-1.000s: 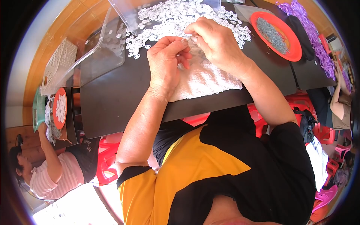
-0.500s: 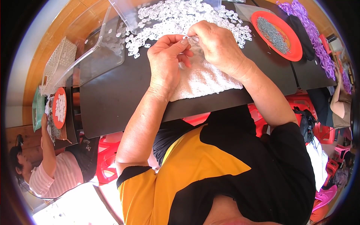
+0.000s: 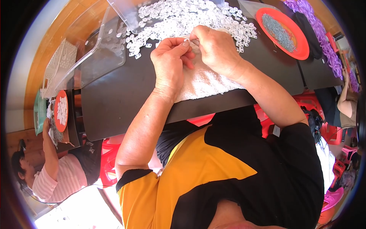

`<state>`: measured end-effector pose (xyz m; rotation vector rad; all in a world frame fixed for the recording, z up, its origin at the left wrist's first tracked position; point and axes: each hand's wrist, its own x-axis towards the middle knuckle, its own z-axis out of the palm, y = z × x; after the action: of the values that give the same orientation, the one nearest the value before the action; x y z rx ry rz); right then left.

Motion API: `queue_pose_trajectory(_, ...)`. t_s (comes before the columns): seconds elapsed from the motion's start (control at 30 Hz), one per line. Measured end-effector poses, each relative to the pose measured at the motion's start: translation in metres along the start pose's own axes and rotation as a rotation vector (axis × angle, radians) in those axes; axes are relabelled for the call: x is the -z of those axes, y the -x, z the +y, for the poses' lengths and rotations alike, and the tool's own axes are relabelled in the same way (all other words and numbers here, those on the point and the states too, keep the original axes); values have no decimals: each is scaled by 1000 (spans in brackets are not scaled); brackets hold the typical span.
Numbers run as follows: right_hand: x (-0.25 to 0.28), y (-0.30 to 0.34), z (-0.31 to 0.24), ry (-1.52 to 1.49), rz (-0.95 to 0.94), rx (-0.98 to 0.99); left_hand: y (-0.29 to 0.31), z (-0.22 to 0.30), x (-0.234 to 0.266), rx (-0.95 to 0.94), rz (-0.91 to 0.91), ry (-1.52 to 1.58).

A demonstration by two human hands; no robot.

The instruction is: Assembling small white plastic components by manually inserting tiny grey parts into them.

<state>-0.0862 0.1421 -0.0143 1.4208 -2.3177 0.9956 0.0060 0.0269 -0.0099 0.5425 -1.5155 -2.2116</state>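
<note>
My left hand (image 3: 170, 57) is pinched closed over a white towel (image 3: 209, 84), thumb against forefinger. A small white plastic piece (image 3: 187, 40) shows at its fingertips. Close against it, my right hand (image 3: 219, 49) is also closed, its finger and thumb meeting at the same piece; whatever they grip is too small to make out. Beyond both hands spreads a heap of small white plastic pieces with holes (image 3: 183, 19). To the right, a red plate (image 3: 303, 47) carries a pile of thin grey metal pins (image 3: 278, 32).
Clear plastic bins (image 3: 103, 42) stand at the left of the dark table (image 3: 126, 95). Purple ribbon-like strips (image 3: 324, 45) lie at the far right beside a black cloth item (image 3: 308, 36). On the left, a co-worker (image 3: 57, 175) sits by a red plate of white pieces (image 3: 61, 110).
My right hand has shifted slightly left and down, closer to my left fingertips. The left hand keeps its pinch almost in place.
</note>
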Motion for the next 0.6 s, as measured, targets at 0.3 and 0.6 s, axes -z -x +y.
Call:
queue_pose_trajectory(0.3,-11,3,0,-206,26,-122,1,-5,-5,-46,77,-88)
queue_pose_trajectory(0.6,-3,-2,4,-231,11,-104,2,-3,-6,-54,96,-67)
